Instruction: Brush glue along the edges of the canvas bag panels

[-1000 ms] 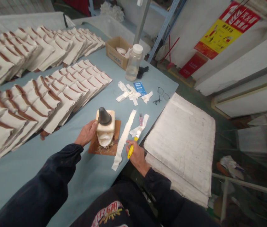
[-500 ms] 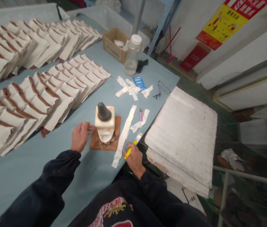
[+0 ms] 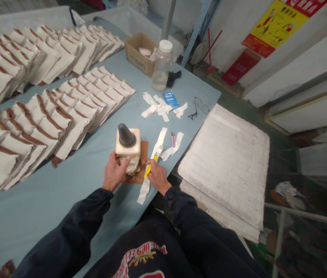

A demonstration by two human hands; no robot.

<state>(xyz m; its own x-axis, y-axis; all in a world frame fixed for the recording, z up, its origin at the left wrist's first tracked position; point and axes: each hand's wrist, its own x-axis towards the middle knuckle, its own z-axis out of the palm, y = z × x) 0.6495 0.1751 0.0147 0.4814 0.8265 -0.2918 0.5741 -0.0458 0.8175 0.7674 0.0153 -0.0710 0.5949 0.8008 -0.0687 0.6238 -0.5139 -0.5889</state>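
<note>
Left hand (image 3: 113,172) closed around pale block (image 3: 127,146) with dark cone (image 3: 125,135), standing on brown board (image 3: 139,170) on blue table (image 3: 94,185); right hand (image 3: 157,177) gripping yellow brush (image 3: 151,163) beside it; rows of folded pieces (image 3: 65,112) apparently finished; white strips (image 3: 159,108) unused.

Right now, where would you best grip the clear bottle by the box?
Probably around its straight body, below the white cap, coming from the table-edge side: the bottle stands upright, and the cardboard box crowds its far left.
</note>
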